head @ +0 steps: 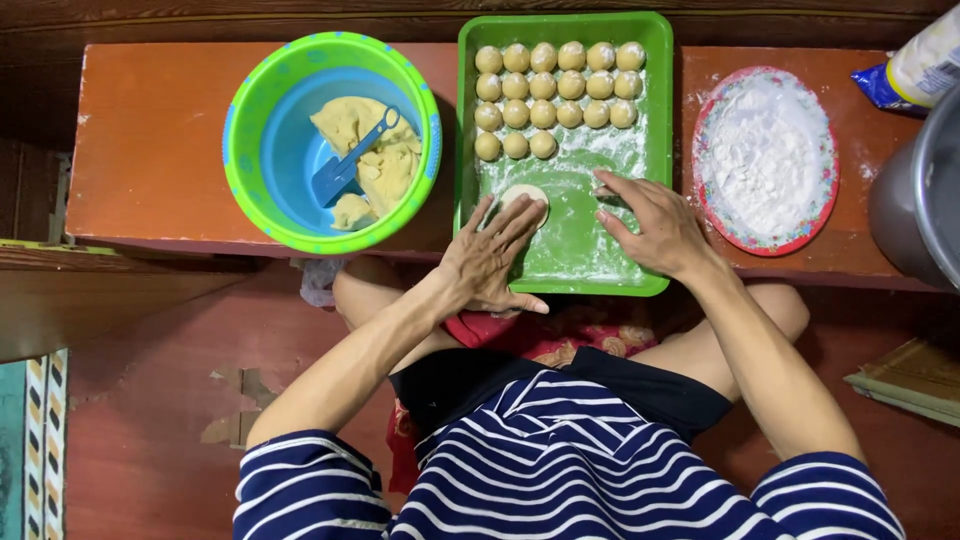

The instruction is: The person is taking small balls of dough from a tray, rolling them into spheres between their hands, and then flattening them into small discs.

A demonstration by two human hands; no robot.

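A green rectangular tray, dusted with flour, holds several small dough balls in rows at its far end. Near its front, a flattened dough disc lies under the fingertips of my left hand, which presses flat on it with fingers spread. My right hand rests on the floured tray bottom to the right of the disc, fingers apart, holding nothing.
A green-and-blue bowl with a lump of dough and a blue scoop sits left of the tray. A patterned plate of flour sits right. A metal pot and a bag are at far right.
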